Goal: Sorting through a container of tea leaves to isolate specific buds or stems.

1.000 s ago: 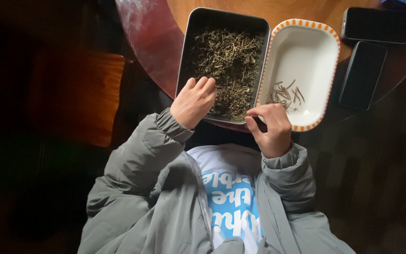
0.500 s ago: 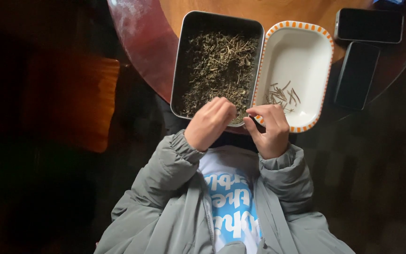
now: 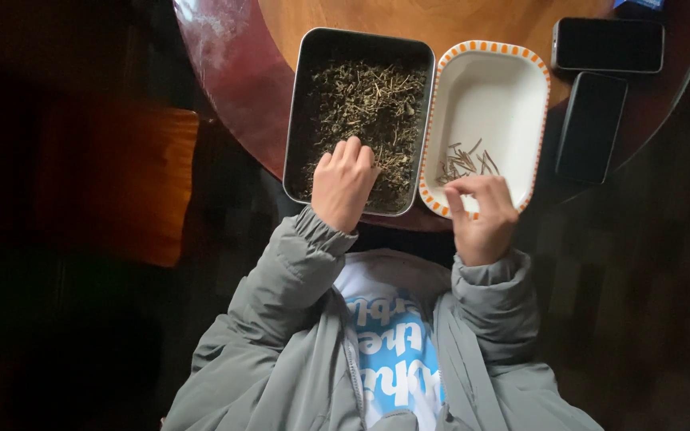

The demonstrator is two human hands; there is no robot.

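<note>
Hands work side by side over two oblong containers at the near edge of a round wooden table (image 3: 409, 20). Left hand (image 3: 343, 183), fingers held loosely together and curled downward, rests its fingertips in the dried herb litter (image 3: 373, 104) that fills a dark metal tray (image 3: 297, 112); the tray's long axis runs straight away from the person, and the loose twigs inside point every which way. Just right of that hand, touching the tray's side, stands a white dish with an orange-striped rim (image 3: 493, 96), its long axis parallel to the tray. Right hand (image 3: 482, 215) hovers over the dish's near end, thumb and forefinger drawn together in a pinch; whether anything is held between them cannot be made out. A small pile of sorted stems (image 3: 465, 162) lies just beyond those fingertips, fanned mostly away and to the right. Farther right of that hand, two dark phones (image 3: 592, 128) lie on the table.
</note>
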